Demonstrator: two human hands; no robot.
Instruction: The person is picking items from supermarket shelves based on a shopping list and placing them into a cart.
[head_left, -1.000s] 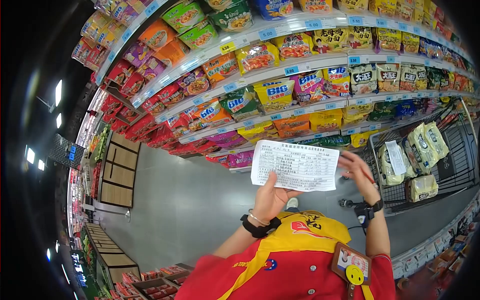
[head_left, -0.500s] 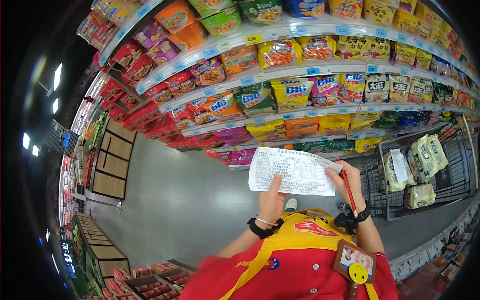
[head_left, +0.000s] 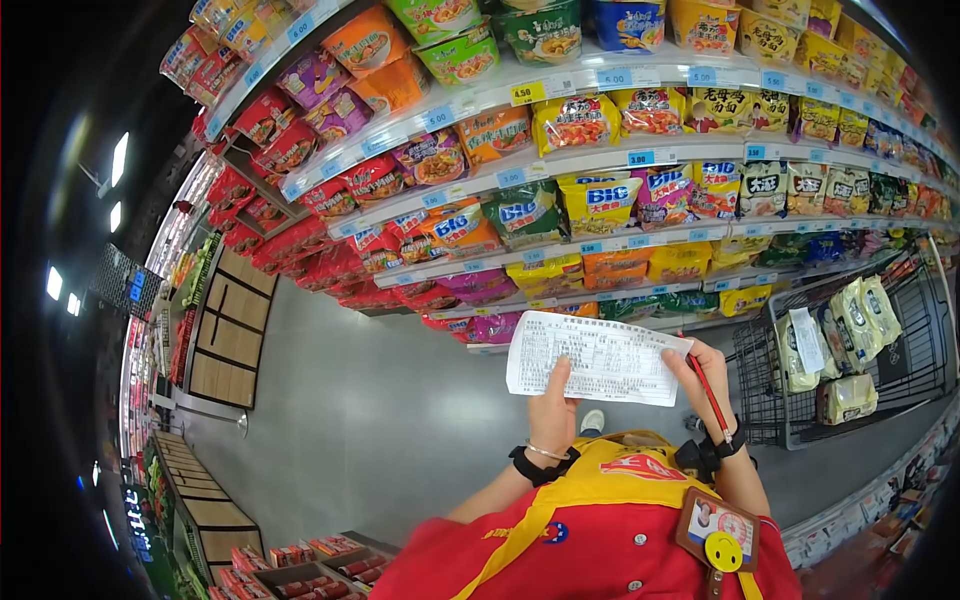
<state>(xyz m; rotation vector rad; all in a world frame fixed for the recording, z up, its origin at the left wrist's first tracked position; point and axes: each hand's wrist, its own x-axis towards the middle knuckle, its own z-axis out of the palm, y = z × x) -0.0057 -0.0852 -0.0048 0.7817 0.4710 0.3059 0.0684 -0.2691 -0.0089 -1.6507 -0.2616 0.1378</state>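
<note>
Printed sheet (head_left: 620, 372): one, white with rows of dark print, face up at centre, slightly right, tilted down toward the right of the frame. Entries follow left to right.

Left of frame: wood-panelled display unit (head_left: 225, 380), standing on the grey floor.

Lower centre: your left hand (head_left: 553, 412), its grip closed on the sheet's lower left part, thumb on the print, fingers mostly hidden beneath.

Across the top: shelving (head_left: 590, 166) stocked with noodle packs (head_left: 601, 203), beyond the paper.

Right of centre: your right hand (head_left: 706, 378), its grip pinching the sheet's right end while also keeping a red pen (head_left: 712, 395) slantwise.

Change: a second ago this hand was off the paper; now both have it. Judged meaning: the sheet is steadied at both sides and easier to read.

Right of frame: wire cart (head_left: 760, 385) with pale packs (head_left: 868, 315), a white slip (head_left: 806, 340) among them.
</note>
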